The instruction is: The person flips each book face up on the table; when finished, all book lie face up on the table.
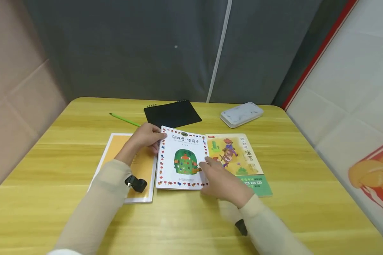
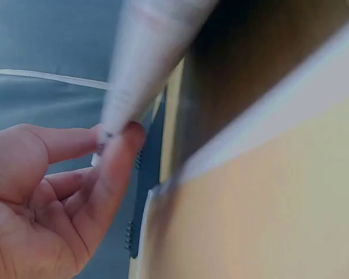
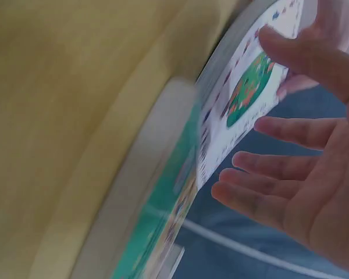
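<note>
A white picture book [image 1: 166,170] with a green house on its cover is held tilted over the table. My left hand [image 1: 145,137] pinches its upper left edge between thumb and fingers; in the left wrist view the book [image 2: 142,64] appears edge-on and blurred. By the book's right edge, my right hand [image 1: 221,179] has its fingers spread, and the right wrist view shows these fingers [image 3: 273,203] apart and extended beside the cover. Under the left forearm lies an orange book with a white border [image 1: 115,150]. A yellow and green storybook [image 1: 242,159] lies to the right.
Toward the back of the wooden table [image 1: 306,184] lie a black spiral notebook [image 1: 172,114], a green pencil [image 1: 125,119] and a white case [image 1: 242,114]. A dark grey curtain [image 1: 131,53] hangs behind the table, and a white wall panel [image 1: 344,88] stands on the right.
</note>
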A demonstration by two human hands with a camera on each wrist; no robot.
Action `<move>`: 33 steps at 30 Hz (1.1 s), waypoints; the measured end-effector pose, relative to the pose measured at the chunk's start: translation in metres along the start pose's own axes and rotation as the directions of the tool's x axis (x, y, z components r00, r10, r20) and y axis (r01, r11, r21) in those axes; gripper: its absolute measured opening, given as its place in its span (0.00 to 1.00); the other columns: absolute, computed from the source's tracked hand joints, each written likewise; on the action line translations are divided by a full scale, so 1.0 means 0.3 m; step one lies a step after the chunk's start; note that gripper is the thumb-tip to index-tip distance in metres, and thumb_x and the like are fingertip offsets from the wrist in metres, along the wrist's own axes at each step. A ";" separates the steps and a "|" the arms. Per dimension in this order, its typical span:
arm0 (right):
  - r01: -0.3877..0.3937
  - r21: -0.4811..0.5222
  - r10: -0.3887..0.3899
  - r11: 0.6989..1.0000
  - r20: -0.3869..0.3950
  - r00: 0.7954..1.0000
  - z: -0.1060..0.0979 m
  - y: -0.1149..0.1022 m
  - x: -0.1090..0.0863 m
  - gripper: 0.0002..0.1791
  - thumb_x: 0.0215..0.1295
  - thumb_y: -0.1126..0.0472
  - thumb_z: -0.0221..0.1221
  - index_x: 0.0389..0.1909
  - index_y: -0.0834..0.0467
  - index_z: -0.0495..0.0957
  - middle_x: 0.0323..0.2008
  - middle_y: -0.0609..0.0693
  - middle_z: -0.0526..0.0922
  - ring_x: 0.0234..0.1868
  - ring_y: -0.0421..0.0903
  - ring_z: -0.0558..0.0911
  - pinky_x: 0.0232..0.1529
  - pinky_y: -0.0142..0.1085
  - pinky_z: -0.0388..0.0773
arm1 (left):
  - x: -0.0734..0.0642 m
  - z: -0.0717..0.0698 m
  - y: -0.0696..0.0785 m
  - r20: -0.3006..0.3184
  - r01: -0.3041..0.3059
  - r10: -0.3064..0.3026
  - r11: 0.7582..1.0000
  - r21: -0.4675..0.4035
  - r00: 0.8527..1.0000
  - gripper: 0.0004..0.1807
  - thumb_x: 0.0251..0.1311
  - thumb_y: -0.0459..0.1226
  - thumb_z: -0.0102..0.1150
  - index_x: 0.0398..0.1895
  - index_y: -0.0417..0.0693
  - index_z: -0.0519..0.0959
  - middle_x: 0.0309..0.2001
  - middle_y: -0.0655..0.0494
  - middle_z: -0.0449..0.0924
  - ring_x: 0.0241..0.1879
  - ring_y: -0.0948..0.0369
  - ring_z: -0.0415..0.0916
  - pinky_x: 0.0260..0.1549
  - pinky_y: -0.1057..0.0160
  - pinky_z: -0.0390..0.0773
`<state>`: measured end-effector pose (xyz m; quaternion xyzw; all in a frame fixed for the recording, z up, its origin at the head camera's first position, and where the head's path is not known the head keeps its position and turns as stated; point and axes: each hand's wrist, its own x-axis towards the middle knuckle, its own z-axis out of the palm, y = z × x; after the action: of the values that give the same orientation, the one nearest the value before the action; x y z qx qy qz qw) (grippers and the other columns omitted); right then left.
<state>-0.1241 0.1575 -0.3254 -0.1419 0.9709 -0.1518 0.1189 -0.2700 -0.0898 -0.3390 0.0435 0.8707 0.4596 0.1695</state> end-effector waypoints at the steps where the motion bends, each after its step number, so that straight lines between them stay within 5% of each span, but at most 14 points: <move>1: -0.011 -0.017 0.011 1.000 0.004 1.000 -0.001 0.017 -0.004 0.39 0.55 0.61 0.71 0.68 0.64 0.67 0.71 0.63 0.63 0.72 0.59 0.63 0.67 0.52 0.68 | 0.000 0.003 -0.004 0.005 0.012 -0.012 1.000 0.016 1.000 0.18 0.68 0.41 0.59 0.52 0.34 0.77 0.20 0.49 0.78 0.14 0.60 0.77 0.20 0.66 0.79; 5: 0.004 -0.076 -0.004 0.997 -0.001 1.000 0.002 0.062 -0.013 0.33 0.55 0.64 0.70 0.62 0.67 0.73 0.67 0.64 0.69 0.69 0.60 0.67 0.65 0.50 0.71 | 0.000 0.011 -0.024 0.002 0.039 -0.039 0.998 0.052 0.999 0.14 0.67 0.39 0.61 0.44 0.33 0.78 0.19 0.50 0.78 0.14 0.61 0.78 0.20 0.67 0.79; 10: 0.038 -0.114 -0.040 0.993 -0.016 0.999 0.003 0.083 -0.015 0.24 0.54 0.62 0.72 0.52 0.66 0.80 0.65 0.64 0.71 0.67 0.61 0.69 0.62 0.49 0.74 | 0.005 0.023 -0.030 -0.067 0.007 0.001 0.993 0.117 0.998 0.12 0.63 0.39 0.65 0.30 0.38 0.81 0.17 0.52 0.77 0.15 0.62 0.75 0.20 0.67 0.77; 16: 0.049 -0.120 -0.052 0.992 -0.020 0.998 0.002 0.089 -0.019 0.26 0.53 0.60 0.74 0.53 0.65 0.82 0.64 0.63 0.72 0.66 0.59 0.71 0.61 0.48 0.75 | 0.003 0.032 -0.025 -0.124 0.015 0.008 0.983 0.180 0.992 0.13 0.59 0.39 0.69 0.23 0.39 0.82 0.14 0.53 0.75 0.16 0.61 0.75 0.20 0.67 0.71; 23: 0.055 -0.130 -0.059 0.990 -0.031 0.998 0.005 0.091 -0.016 0.26 0.53 0.59 0.74 0.53 0.64 0.82 0.63 0.61 0.73 0.64 0.57 0.72 0.60 0.47 0.76 | 0.003 0.047 -0.026 -0.107 -0.024 0.052 0.968 0.251 0.993 0.14 0.58 0.34 0.68 0.17 0.40 0.78 0.14 0.53 0.74 0.16 0.60 0.74 0.18 0.68 0.66; 33: 0.048 -0.133 -0.054 0.990 -0.039 0.998 0.009 0.093 -0.015 0.26 0.53 0.59 0.74 0.53 0.64 0.82 0.63 0.61 0.73 0.64 0.57 0.71 0.58 0.48 0.77 | -0.006 0.045 -0.001 -0.027 -0.029 0.039 0.951 0.307 0.999 0.12 0.61 0.39 0.66 0.26 0.39 0.80 0.16 0.53 0.74 0.18 0.60 0.73 0.21 0.68 0.69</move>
<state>-0.1258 0.1837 -0.3362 -0.1710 0.9772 -0.0930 0.0845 -0.2638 -0.0799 -0.3458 0.0767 0.9333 0.3225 0.1382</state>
